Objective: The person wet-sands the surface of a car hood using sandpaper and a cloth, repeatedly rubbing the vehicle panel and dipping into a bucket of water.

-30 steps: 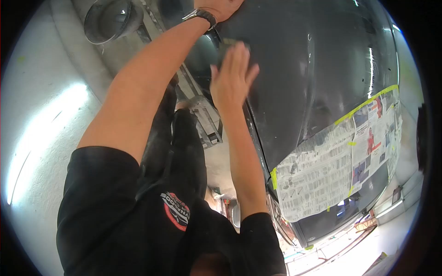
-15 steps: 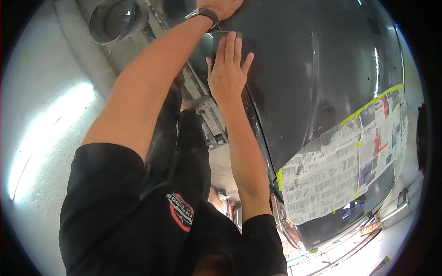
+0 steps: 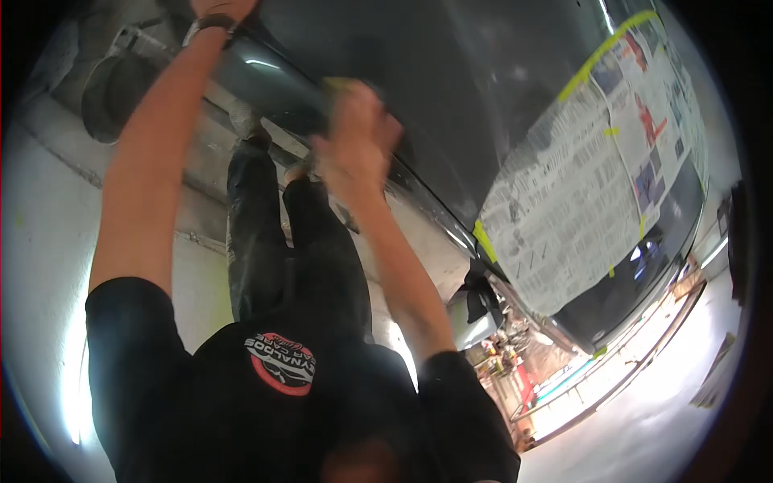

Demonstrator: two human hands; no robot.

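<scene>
My right hand (image 3: 354, 149) is smeared by motion over the edge of a dark grey car panel (image 3: 435, 72). Beneath its fingertips shows the yellowish edge of a small sanding pad (image 3: 341, 83); the fingers lie over it. My left hand (image 3: 225, 8), with a dark watch (image 3: 216, 22) at the wrist, reaches to the panel's far left side. The top of the frame cuts it off, so its fingers are hidden.
Newspaper sheets (image 3: 564, 201) held by yellow tape (image 3: 592, 64) cover part of the car at right. A dark round basin (image 3: 113, 101) stands at upper left. My legs (image 3: 258, 233) are beside the car, above a pale floor.
The view has turned and shifted, so car and newspaper sit higher. My right hand, earlier sharp and flat on the pad, is now blurred and further left and lower in view.
</scene>
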